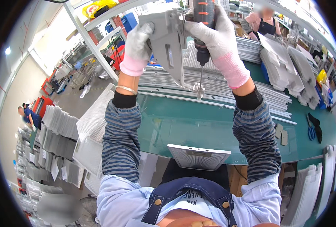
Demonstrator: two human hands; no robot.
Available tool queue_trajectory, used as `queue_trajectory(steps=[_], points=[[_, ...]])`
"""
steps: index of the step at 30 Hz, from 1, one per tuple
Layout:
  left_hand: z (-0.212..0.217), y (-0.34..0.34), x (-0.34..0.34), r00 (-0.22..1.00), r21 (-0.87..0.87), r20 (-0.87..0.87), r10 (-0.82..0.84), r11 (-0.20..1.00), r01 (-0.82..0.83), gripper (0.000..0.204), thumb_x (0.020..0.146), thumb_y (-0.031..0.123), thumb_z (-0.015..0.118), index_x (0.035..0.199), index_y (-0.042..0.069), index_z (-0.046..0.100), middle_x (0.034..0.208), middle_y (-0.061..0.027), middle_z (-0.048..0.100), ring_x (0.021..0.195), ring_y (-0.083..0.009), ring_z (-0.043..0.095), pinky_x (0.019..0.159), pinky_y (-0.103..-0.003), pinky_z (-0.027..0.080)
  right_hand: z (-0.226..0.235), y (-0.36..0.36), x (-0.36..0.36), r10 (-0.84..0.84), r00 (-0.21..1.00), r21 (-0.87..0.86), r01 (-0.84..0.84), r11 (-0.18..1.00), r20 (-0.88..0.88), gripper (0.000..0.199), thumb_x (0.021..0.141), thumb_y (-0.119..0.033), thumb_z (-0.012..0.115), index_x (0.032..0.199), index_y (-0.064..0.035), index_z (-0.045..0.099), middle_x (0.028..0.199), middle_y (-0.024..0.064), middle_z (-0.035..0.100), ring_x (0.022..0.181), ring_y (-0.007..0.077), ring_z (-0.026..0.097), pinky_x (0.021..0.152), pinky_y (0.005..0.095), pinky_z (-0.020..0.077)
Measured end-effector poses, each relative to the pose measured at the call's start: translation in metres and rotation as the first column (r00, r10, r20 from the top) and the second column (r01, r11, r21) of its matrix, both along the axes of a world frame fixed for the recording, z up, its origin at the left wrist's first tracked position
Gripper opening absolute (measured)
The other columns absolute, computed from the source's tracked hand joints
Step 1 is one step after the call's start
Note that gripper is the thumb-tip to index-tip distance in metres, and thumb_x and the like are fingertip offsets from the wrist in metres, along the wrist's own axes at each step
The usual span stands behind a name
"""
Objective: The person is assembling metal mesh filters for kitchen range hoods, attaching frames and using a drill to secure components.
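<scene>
Above green tabletop: grey slotted bracket, angular, tapering downward.

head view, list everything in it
power driver: 1, grey and orange, top centre
slotted piece: 1, grey, left of driver
workbench: 1, green, centre
strips: many, silver, across bench
mesh panel: 1, silver, bench's near edge
small flat pieces: 2, beige, bench right
hand tool: 1, blue, bench right
panel stacks: several, grey, left and right
people: 2, blue far left, pink upper right
striped sleeves: 2, bluish, forearms
left hand: 1, white glove, on slotted piece
right hand: 1, white glove, on driver
</scene>
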State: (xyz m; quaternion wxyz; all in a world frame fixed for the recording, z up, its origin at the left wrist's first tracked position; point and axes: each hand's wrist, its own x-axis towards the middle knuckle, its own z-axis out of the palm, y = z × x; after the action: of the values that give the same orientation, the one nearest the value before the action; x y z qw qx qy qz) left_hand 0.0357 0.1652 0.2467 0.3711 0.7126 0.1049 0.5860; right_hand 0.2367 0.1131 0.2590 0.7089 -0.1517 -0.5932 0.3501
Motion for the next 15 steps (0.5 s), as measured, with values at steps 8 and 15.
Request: queue_trajectory(steps=[8,15], points=[[-0.032,0.017,-0.008,0.835,0.513,-0.033,0.549,0.727,-0.457,0.022,0.084,0.006,0.063,0.105,0.0,0.062,0.097,-0.017,0.067,0.085,-0.0306,0.066,0.074,-0.033,0.052,0.002,0.009,-0.005,-0.106,0.993,0.063,0.103,0.993,0.052,0.056,0.081,-0.002,0.07,0.131,0.0007,0.045,0.095,-0.0003,0.056,0.077,0.0069,0.053,0.066,0.0213,0.0465],[-0.018,-0.011,0.016,0.924,0.24,-0.081,0.374,0.907,-0.346,0.041,0.102,0.032,0.044,0.122,-0.002,0.059,0.112,-0.0099,0.067,0.099,-0.0176,0.065,0.088,-0.031,0.052,0.002,0.011,0.0,-0.089,0.99,0.049,0.084,0.995,0.108,0.048,0.082,-0.005,0.068,0.125,0.0002,0.048,0.093,-0.0007,0.055,0.076,0.0075,0.052,0.067,0.022,0.0462]])
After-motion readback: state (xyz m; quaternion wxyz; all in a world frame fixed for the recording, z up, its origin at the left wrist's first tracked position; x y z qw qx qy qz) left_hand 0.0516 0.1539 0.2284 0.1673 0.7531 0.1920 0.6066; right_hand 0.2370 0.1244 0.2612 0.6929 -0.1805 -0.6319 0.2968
